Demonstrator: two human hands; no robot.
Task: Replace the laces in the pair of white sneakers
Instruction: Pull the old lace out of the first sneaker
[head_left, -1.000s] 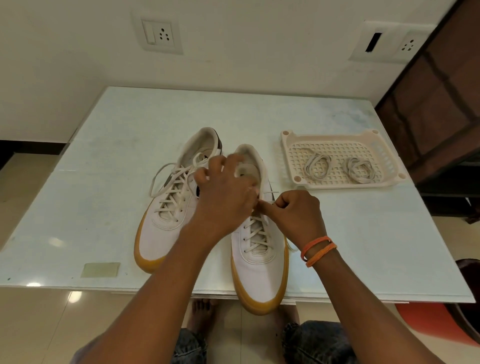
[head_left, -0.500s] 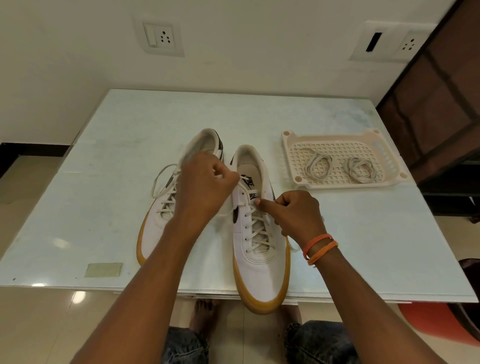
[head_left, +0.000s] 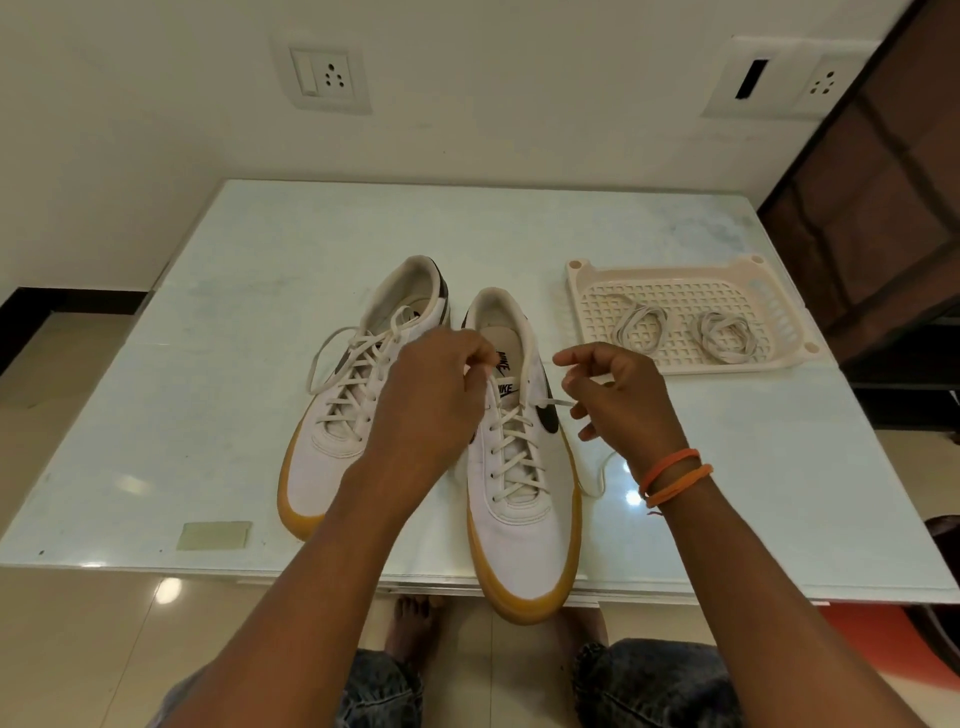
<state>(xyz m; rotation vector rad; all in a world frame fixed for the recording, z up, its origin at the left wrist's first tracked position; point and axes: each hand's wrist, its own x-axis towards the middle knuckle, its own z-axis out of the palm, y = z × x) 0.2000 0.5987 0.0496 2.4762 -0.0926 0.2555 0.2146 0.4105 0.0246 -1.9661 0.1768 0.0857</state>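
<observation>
Lace end (head_left: 558, 402) behind curled fingers (head_left: 576, 384)

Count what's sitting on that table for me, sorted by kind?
Sneakers: 2, the left sneaker and the right sneaker
Trays: 1, the cream tray
Spare lace bundles in the tray: 2, one bundle and the other bundle
Total: 5

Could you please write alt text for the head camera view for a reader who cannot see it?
A person's left hand and right hand each pinch a lace end of the right white sneaker on a pale table. A second laced sneaker lies beside it, and a tray holds two coiled laces.
</observation>
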